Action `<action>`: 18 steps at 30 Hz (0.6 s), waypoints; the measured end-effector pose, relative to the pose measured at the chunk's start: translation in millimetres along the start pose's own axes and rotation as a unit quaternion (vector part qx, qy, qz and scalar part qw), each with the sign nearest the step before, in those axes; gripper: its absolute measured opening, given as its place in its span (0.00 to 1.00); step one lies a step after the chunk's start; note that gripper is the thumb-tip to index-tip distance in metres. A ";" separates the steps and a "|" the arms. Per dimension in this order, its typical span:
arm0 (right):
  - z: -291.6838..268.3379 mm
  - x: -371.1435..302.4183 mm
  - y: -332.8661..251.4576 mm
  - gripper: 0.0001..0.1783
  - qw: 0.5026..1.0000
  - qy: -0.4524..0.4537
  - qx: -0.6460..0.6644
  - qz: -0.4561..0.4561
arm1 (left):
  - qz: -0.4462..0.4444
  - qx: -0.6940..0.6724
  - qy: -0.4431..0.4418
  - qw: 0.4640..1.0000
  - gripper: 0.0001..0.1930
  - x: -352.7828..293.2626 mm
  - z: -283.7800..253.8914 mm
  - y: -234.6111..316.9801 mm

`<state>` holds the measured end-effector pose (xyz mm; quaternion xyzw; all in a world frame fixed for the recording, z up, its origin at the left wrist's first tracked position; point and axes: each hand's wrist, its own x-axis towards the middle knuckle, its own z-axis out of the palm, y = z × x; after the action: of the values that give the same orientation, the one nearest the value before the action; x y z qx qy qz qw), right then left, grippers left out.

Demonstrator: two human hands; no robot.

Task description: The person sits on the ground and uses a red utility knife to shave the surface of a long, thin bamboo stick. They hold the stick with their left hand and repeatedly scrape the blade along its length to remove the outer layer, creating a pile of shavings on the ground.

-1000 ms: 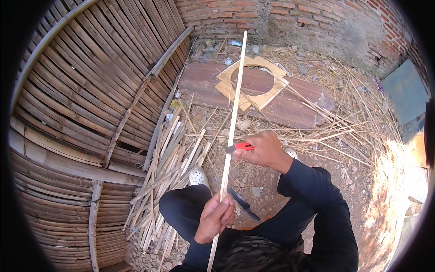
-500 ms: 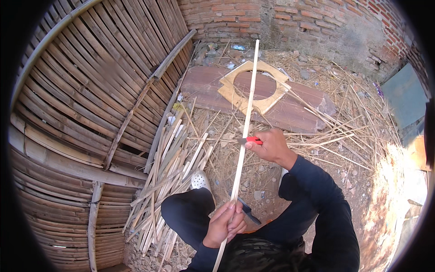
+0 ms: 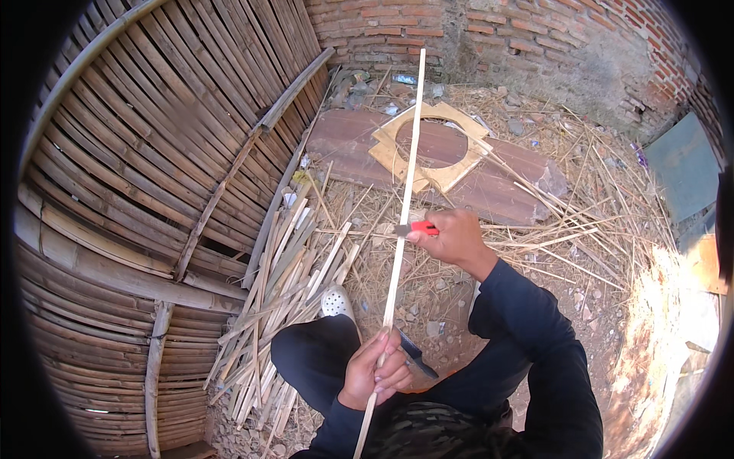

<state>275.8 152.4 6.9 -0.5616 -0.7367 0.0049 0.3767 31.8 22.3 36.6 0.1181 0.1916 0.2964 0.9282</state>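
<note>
Strip (image 3: 413, 153) of pale wood, one, slanting from lower edge to upper centre of frame; left hand (image 3: 375, 372) at lower centre, fingers curled round it; right hand (image 3: 456, 237) at centre, forearm (image 3: 527, 310) from lower right, clenched on one red-handled blade (image 3: 422, 226), grey edge against strip; one dark-bladed tool (image 3: 414, 352), lower centre; one plywood piece (image 3: 384, 143) with round hole, upper centre; one blue scrap (image 3: 404, 79), top centre, any print too small to read.

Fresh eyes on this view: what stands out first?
A long, pale wooden strip rises through the middle, gripped low by the left hand; the right hand holds a red-handled cutter against it higher up. Beyond, a yellowish, notched board with a large round hole lies on a brown plank.
</note>
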 end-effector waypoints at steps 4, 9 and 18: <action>-11.6 12.9 24.8 0.33 0.998 -0.017 -0.063 0.019 | -0.010 0.034 0.033 0.999 0.15 -4.6 4.7 -9.3; -6.9 -36.0 -53.7 0.34 0.986 -0.088 0.074 -0.118 | 0.030 0.033 0.033 0.998 0.14 -4.0 2.8 0.7; -9.7 9.9 20.2 0.36 0.996 -0.012 -0.030 0.078 | -0.002 0.095 0.061 0.994 0.14 -6.8 11.0 -8.2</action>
<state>297.0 164.0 10.6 -0.6282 -0.6950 0.0188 0.3493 35.5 10.5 45.7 0.1865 0.2756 0.2814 0.9000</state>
